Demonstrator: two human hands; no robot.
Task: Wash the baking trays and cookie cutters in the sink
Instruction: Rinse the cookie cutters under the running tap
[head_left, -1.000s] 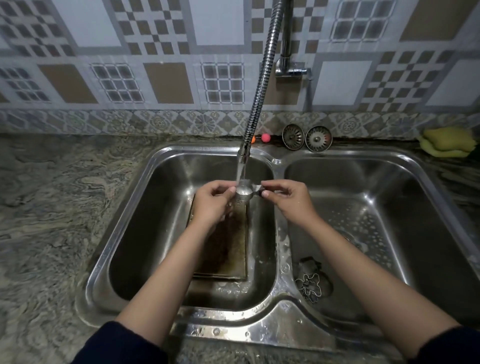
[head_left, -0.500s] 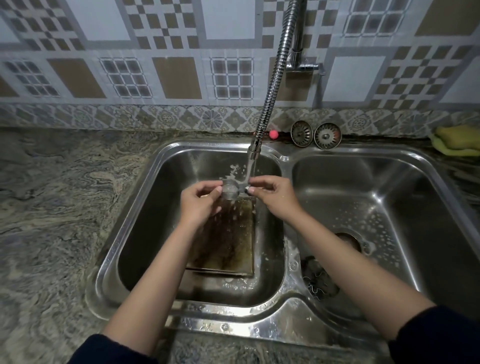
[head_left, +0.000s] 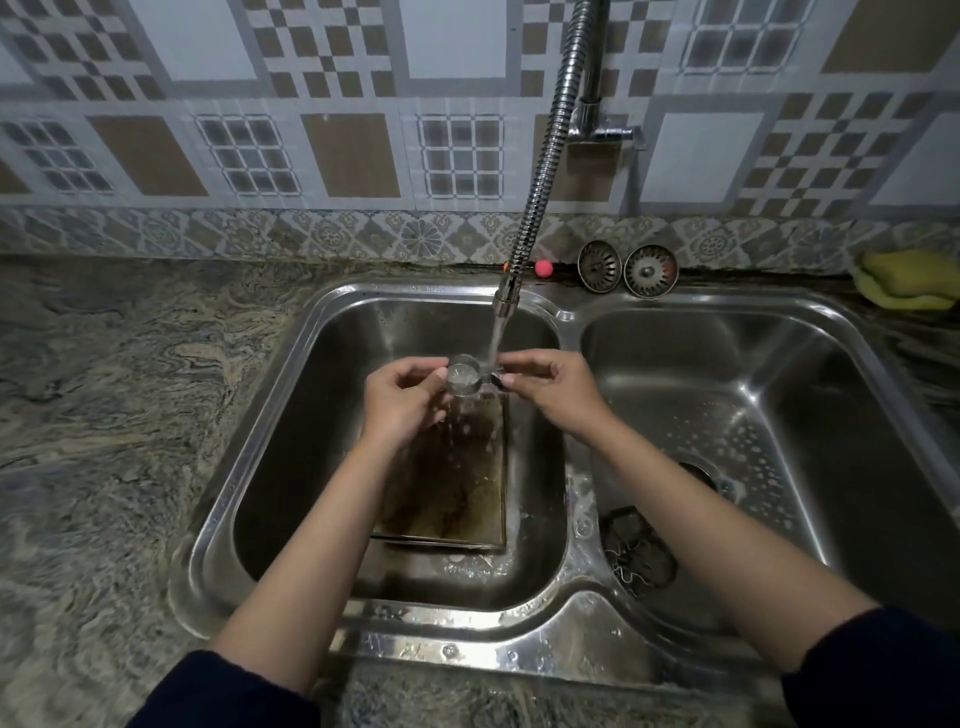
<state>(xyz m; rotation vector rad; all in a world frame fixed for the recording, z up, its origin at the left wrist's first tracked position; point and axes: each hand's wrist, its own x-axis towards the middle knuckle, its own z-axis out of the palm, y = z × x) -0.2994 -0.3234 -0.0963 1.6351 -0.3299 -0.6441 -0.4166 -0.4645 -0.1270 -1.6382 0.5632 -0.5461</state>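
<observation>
Cookie cutter (head_left: 464, 375) pinched between my left hand (head_left: 402, 402) and right hand (head_left: 556, 391) rinses under the faucet (head_left: 506, 299), while the stained baking tray (head_left: 452, 478) beneath and the right basin's cutters (head_left: 636, 558) likely still need washing.

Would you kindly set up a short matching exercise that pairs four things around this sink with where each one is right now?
Things:
1. cookie cutter
2. baking tray
3. two drain strainers
4. yellow-green cloth

Places:
A. on the counter at the far right corner of the sink
B. lying on the floor of the left basin
C. leaning against the wall behind the sink
D. held under the running water by the left hand and right hand

Pairs: 1-D, 2-B, 3-C, 4-A
</observation>
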